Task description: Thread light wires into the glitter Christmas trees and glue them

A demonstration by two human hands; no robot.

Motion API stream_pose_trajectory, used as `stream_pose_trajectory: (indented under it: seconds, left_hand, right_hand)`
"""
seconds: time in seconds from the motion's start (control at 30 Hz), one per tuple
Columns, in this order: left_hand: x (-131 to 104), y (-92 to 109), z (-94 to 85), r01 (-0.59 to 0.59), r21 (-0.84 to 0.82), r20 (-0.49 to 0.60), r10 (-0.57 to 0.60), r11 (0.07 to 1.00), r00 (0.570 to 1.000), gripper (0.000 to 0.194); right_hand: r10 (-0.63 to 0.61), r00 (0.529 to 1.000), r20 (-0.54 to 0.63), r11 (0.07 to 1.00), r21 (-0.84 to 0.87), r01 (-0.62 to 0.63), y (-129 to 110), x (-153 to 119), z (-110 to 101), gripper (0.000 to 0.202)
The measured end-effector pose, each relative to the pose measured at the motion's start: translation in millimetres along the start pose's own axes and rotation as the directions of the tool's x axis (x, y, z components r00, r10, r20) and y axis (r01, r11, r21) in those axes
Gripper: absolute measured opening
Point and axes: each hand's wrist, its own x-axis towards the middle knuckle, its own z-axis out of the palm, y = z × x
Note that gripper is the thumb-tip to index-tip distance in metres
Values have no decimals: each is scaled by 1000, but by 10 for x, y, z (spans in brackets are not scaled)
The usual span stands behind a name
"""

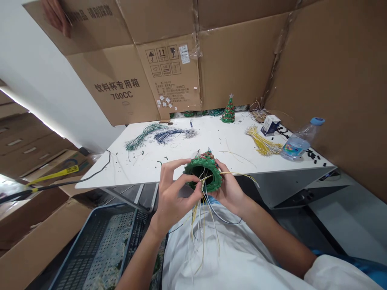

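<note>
A small green tree [215, 183] is held on its side, its hollow base facing me. Yellow, white and dark wires [204, 225] hang out of the opening over my white clothing. My left hand [175, 189] pinches at the wires in the opening with thumb and index finger, another finger touching the rim. Wrapped round the tree's right side, my right hand [231, 191] steadies it. One yellow wire [242, 174] sticks out to the right across that hand.
On the white table [181, 155] lie green wires [145, 136], blue wires [172, 135], yellow wires [263, 141], an upright tree [228, 110], a small box [270, 125] and a bottle [298, 144]. A blue crate [90, 241] stands lower left. Another person's hand [57, 18] is upper left.
</note>
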Motion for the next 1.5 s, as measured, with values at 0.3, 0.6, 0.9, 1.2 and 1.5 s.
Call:
stream_pose_trajectory:
  seconds: [0.3,0.6,0.9,1.2,1.5]
  left_hand:
    - [-1,4,-12,25,-14,21,-25,1000,999,15]
    - [-11,-26,-35,132,-105,6,-132,986,991,12]
    - [28,-116,-112,146,-39,-28,-147,988,989,11]
    - [37,-328,-283,136,146,-709,8,980,705,27]
    - [-23,-813,-493,275,418,-216,-200,866,956,17]
  right_hand:
    - [-38,999,29,998,-44,39,13,39,-55,38]
    - [-55,998,27,995,-82,57,5,55,-62,47]
    - [-116,992,50,990,-77,120,-50,69,-84,44]
    - [-235,969,73,970,-50,239,-206,93,-138,29]
    - [-247,966,72,967,-40,250,-247,139,-212,25]
